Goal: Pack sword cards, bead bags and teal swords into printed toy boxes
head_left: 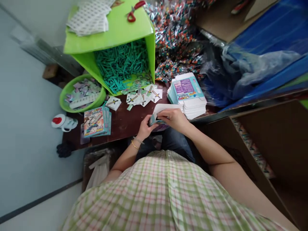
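Near the table (122, 125) edge, left hand (145, 127) and right hand (175, 119) both grip one carton (163, 107), apparently mid-fold; a small pile of packs (96, 122) lies left, a taller stack of flat cartons (189, 96) beyond, seemingly unfolded, sword cards (141, 98) farther

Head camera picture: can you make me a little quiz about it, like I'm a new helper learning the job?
1. True or false: the red scissors lie on top of the green bin.
2. Pick one: what fills the inside of the green bin? A) teal sticks B) marbles C) coins
3. Fill the gap: the left hand and the right hand together hold one small ____.

Key
1. True.
2. A.
3. carton, held just in front of the stack of flat ones.
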`<state>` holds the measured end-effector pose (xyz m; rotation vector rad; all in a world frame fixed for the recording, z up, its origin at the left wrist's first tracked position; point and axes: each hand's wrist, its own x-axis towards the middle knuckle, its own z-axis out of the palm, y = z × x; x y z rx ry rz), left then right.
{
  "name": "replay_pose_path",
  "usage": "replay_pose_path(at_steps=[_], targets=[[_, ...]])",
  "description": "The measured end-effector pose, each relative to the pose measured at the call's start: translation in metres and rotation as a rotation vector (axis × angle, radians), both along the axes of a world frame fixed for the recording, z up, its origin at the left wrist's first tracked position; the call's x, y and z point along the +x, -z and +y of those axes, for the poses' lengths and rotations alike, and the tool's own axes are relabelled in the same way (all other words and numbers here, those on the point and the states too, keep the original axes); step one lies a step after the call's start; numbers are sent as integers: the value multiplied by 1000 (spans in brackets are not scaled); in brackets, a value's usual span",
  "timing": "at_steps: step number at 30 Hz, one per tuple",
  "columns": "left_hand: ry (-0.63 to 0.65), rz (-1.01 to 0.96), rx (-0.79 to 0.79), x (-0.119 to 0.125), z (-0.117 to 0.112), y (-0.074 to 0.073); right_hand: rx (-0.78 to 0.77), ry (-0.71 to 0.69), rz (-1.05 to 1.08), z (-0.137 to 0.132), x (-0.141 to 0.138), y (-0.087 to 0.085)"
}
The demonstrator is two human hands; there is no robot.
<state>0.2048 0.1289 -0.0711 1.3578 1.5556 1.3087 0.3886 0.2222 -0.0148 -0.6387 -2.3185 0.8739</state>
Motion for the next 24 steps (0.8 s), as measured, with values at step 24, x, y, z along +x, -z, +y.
replay_pose_path(at_steps=[24], targets=[[-134,-63,49,-23,-6,-3,9,33,14,16,-23,-7]])
